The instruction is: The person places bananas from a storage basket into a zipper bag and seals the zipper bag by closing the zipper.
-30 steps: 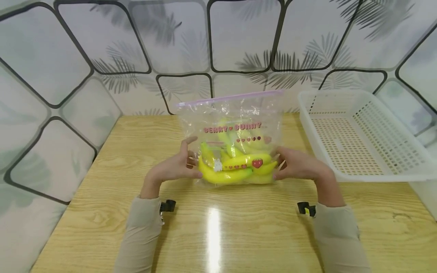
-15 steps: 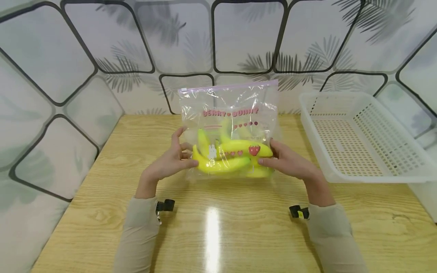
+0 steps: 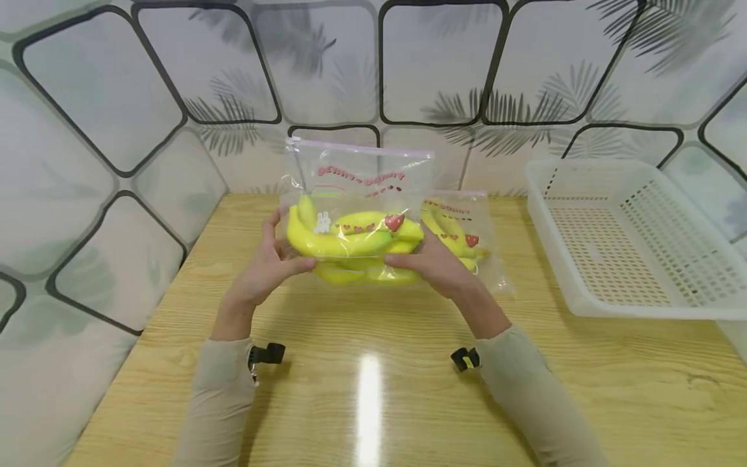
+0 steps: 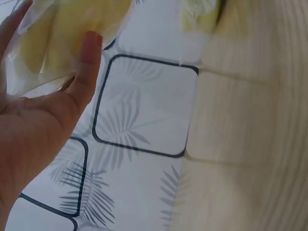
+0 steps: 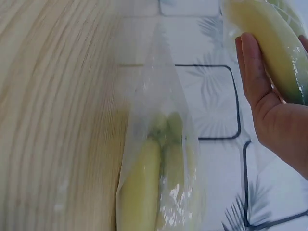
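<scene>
Both hands hold a clear zip bag of bananas up off the table, upright, its lilac zip edge at the top. My left hand grips the bag's left side, thumb in front and the other fingers behind. On the right side my right hand grips it the same way, its far fingers hidden behind the bag. A second zip bag of bananas stands on the table behind the right hand, partly covered by it. That second bag shows from the side in the right wrist view.
A white plastic basket with holes in its floor and sides stands on the right of the wooden table. A patterned wall rises behind the table's back edge.
The held bag has come up off the table, toward the person and to the left, with both hands. A second bag of bananas behind it has come into sight.
</scene>
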A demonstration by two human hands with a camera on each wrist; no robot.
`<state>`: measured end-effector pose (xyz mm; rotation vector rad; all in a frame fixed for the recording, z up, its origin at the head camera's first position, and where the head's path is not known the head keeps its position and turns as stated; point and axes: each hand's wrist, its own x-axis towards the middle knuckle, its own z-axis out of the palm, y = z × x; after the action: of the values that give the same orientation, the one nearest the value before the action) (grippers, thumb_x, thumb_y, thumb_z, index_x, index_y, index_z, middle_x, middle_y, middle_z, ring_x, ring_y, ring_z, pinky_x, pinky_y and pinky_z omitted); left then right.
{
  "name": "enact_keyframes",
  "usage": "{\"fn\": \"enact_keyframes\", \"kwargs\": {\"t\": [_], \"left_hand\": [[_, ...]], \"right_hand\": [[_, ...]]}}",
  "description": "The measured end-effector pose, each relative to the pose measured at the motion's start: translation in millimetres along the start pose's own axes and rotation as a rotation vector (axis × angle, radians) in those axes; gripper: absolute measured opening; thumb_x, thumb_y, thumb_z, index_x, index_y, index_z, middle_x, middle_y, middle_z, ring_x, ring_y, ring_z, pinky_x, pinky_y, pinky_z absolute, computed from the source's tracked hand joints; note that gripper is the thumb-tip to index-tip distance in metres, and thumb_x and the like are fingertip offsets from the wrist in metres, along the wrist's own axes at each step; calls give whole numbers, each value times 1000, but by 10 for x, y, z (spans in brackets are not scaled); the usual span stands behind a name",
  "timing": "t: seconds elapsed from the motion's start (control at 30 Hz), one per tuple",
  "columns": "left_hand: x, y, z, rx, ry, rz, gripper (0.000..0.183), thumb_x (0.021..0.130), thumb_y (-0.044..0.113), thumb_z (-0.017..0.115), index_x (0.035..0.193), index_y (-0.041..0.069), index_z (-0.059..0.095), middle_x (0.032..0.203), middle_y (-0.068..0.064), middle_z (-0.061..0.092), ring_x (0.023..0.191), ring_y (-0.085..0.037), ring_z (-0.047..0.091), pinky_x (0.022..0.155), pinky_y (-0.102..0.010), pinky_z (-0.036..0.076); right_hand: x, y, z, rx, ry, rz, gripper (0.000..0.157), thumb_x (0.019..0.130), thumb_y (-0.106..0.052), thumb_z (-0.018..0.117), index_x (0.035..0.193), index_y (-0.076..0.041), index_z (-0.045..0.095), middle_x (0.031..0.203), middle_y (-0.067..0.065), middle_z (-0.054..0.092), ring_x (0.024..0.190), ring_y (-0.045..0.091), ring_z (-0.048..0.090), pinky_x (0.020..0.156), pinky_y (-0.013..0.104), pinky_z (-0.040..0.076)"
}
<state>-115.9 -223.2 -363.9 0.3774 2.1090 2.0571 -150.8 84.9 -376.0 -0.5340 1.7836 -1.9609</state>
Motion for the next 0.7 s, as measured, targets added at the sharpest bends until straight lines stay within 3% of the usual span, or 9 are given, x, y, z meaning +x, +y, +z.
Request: {"fn": "enact_keyframes", "kwargs": {"t": [0.13, 0.2, 0.27, 0.4, 0.5, 0.63, 0.7], "left_hand": [[-35, -66, -115, -7, 117, -5, 85, 91, -2, 66, 149, 16, 6, 123, -6, 61, 104, -15, 69, 86, -28, 57], [-45, -94, -175, -12, 169, -7, 78, 92, 1, 67, 147, 13, 13, 126, -9, 58, 101, -15, 70, 83, -30, 59], [-52, -107, -242, 0, 202, -23, 76, 92, 1, 67, 147, 12, 16, 129, -12, 55, 100, -13, 69, 83, -30, 59], [-82, -81, -404, 72, 180, -107, 77, 97, 8, 63, 153, 13, 10, 138, -21, 46, 101, -11, 67, 85, -29, 58], [-78, -63, -498, 136, 195, -189, 78, 99, 20, 61, 155, 9, 7, 137, -23, 45, 96, -9, 66, 83, -24, 57], [-15, -52, -528, 178, 312, -272, 82, 96, 31, 66, 153, 2, 15, 130, -18, 50, 87, -7, 66, 77, -22, 57], [15, -57, -528, 189, 364, -292, 80, 95, 30, 67, 152, 1, 19, 128, -17, 51, 83, -6, 66, 74, -21, 57]], "right_hand": [[203, -1, 173, -73, 31, 82, 82, 90, -14, 74, 155, -8, 25, 138, 13, 55, 125, 25, 54, 110, 44, 41], [296, 0, 256, -130, 75, 130, 80, 91, -25, 74, 154, -4, 29, 144, 15, 48, 125, 28, 51, 111, 48, 38], [382, 4, 335, -172, 128, 184, 91, 90, -38, 73, 156, -2, 23, 154, 18, 37, 134, 31, 43, 114, 50, 33], [528, 53, 483, -212, 218, 260, 107, 84, -51, 76, 156, 2, 18, 161, 19, 23, 146, 35, 28, 117, 51, 29], [616, 116, 607, -188, 251, 250, 92, 83, -44, 79, 149, 4, 36, 153, 19, 40, 140, 33, 38, 115, 50, 34], [722, 183, 746, -118, 310, 217, 57, 86, -32, 79, 126, 3, 60, 124, 16, 62, 113, 29, 57, 102, 46, 47], [772, 208, 800, -86, 343, 224, 52, 86, -30, 78, 124, 2, 61, 122, 15, 63, 111, 27, 58, 100, 44, 48]]}}
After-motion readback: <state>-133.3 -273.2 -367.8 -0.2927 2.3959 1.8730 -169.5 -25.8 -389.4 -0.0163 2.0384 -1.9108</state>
